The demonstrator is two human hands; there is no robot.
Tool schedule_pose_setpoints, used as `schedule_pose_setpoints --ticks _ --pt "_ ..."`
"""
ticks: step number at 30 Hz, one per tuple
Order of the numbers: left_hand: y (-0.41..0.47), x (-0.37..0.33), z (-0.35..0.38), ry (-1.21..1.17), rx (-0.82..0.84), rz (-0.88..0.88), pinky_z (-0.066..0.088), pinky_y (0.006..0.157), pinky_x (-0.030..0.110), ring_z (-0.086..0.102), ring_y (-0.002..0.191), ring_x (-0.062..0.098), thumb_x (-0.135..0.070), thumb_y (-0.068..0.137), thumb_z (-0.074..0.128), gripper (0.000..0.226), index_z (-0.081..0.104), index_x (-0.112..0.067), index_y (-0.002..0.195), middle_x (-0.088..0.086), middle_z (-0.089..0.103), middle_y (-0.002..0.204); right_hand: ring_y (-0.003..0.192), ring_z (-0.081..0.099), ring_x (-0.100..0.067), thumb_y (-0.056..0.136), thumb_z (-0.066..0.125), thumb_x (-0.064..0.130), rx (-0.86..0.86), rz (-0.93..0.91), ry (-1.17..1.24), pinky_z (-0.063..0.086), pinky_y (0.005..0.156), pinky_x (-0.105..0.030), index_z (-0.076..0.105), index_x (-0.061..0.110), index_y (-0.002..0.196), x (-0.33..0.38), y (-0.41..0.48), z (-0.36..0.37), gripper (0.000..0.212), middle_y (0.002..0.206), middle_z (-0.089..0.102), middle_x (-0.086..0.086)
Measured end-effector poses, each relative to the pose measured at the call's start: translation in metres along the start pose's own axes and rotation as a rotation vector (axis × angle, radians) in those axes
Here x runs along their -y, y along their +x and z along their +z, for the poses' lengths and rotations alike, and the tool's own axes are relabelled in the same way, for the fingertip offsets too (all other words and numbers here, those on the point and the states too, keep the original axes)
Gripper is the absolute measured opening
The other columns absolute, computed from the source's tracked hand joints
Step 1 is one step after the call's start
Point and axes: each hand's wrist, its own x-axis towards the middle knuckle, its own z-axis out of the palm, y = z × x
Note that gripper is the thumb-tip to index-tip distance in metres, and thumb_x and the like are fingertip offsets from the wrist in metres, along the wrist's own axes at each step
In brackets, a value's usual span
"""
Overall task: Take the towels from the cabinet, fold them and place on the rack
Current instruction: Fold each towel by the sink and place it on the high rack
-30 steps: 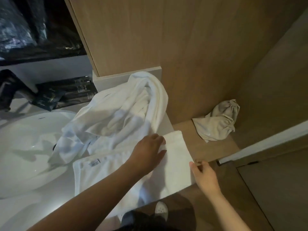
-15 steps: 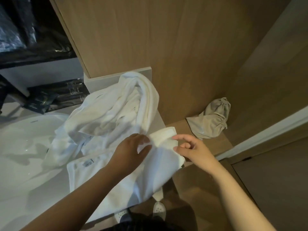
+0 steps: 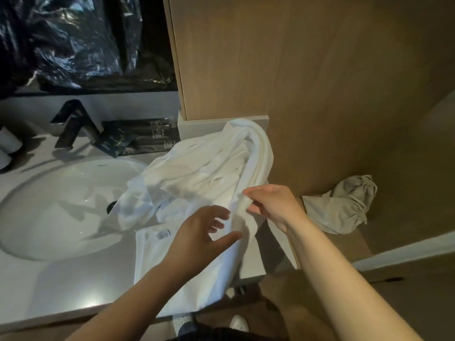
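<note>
A small white towel (image 3: 194, 279) lies flat on the grey counter (image 3: 61, 291), its label near the top left. My right hand (image 3: 273, 205) pinches the towel's right edge and holds it lifted over the cloth. Just above the towel's middle hovers my left hand (image 3: 202, 232), fingers spread and holding nothing. Behind them a crumpled heap of white towels (image 3: 209, 168) lies against the wooden cabinet side (image 3: 320, 82), partly spilling into the basin.
A white oval sink (image 3: 54, 207) with a dark tap (image 3: 73, 124) fills the left. Dark sachets (image 3: 138, 139) lie behind it. A grey drawstring bag (image 3: 344, 205) sits on the low wooden shelf at right. My shoes show below the counter edge.
My right hand has carried the towel's right edge up and leftward over the towel. My left hand has lifted off the cloth and opened. The view has tilted up.
</note>
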Motion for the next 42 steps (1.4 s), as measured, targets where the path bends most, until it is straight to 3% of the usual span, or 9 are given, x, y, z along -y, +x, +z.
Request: schedule_pose_setpoints --ticks 4,10,16,21,28,32,35,39,42 --pt "0.003 -0.003 0.014 0.033 -0.079 -0.009 0.054 0.077 0.02 0.064 0.083 0.008 -0.035 0.08 0.075 0.025 0.065 -0.025 0.1 -0.011 0.065 0.097 0.088 0.072 -0.026 0.086 0.072 0.008 -0.001 -0.009 -0.041 0.058 0.065 -0.02 0.075 0.0 0.097 0.002 0.004 0.006 0.013 0.103 0.072 -0.023" --pt "0.01 0.001 0.023 0.077 -0.118 0.013 0.052 0.067 0.024 0.062 0.069 0.011 -0.021 0.082 0.071 0.015 0.059 -0.028 0.076 -0.008 0.063 0.072 0.082 0.073 -0.029 0.089 0.069 0.008 0.038 -0.052 -0.089 0.06 0.084 -0.034 0.075 0.001 0.095 -0.002 0.007 -0.004 0.012 0.09 0.071 -0.025" --pt "0.014 0.007 0.019 0.021 -0.158 0.014 0.043 0.059 0.009 0.061 0.066 0.003 -0.019 0.078 0.073 0.028 0.055 -0.039 0.068 -0.013 0.06 0.063 0.064 0.069 -0.016 0.093 0.065 0.015 0.036 -0.252 -0.134 0.055 0.059 -0.02 0.074 0.007 0.099 -0.016 0.005 -0.046 0.013 0.081 0.072 -0.013" --pt "0.013 0.009 0.016 0.02 -0.161 0.012 0.041 0.058 0.007 0.06 0.068 0.002 -0.019 0.077 0.074 0.016 0.063 -0.029 0.071 -0.015 0.061 0.062 0.088 0.065 -0.014 0.086 0.073 0.031 -0.135 -0.299 -0.416 0.052 0.057 -0.015 0.062 0.025 0.123 -0.051 0.019 -0.077 0.039 0.117 0.062 0.008" --pt "0.007 -0.001 0.012 0.067 -0.192 0.027 0.043 0.059 0.009 0.06 0.066 0.003 -0.018 0.078 0.073 0.023 0.061 -0.036 0.07 -0.015 0.061 0.061 0.116 0.052 -0.006 0.081 0.079 0.026 0.125 -0.206 -0.29 0.048 0.08 -0.012 0.033 0.03 0.15 -0.053 0.046 -0.081 0.082 0.138 0.045 0.011" --pt "0.005 -0.002 0.006 0.059 -0.231 -0.01 0.046 0.06 0.012 0.063 0.068 0.008 -0.016 0.08 0.072 0.021 0.063 -0.033 0.073 -0.01 0.065 0.067 0.123 0.057 -0.016 0.083 0.075 0.009 0.232 -0.124 -0.16 0.045 0.107 -0.036 0.046 0.017 0.141 -0.048 0.053 -0.081 0.065 0.135 0.059 -0.003" --pt "0.006 -0.003 -0.001 0.069 -0.251 -0.027 0.052 0.062 0.02 0.064 0.071 0.01 -0.018 0.082 0.07 0.011 0.067 -0.028 0.077 -0.008 0.067 0.071 0.117 0.062 -0.02 0.082 0.074 0.003 0.269 -0.088 -0.122 0.051 0.101 -0.039 0.056 0.014 0.128 -0.053 0.05 -0.079 0.051 0.123 0.067 -0.006" --pt "0.011 -0.008 -0.019 0.042 -0.287 0.01 0.043 0.058 0.008 0.06 0.068 0.002 -0.016 0.08 0.068 0.02 0.062 -0.032 0.07 -0.014 0.064 0.067 0.096 0.071 -0.014 0.081 0.073 0.002 0.285 -0.033 0.041 0.056 0.09 -0.03 0.058 0.011 0.119 -0.052 0.04 -0.069 0.041 0.112 0.07 -0.007" --pt "0.021 -0.015 -0.034 0.01 -0.28 0.037 0.038 0.056 0.006 0.052 0.062 0.002 -0.016 0.079 0.065 0.02 0.059 -0.03 0.066 -0.011 0.056 0.061 0.102 0.068 -0.021 0.078 0.076 0.009 0.208 -0.091 0.112 0.053 0.096 -0.036 0.061 0.009 0.111 -0.044 0.026 -0.06 0.036 0.111 0.071 -0.011"
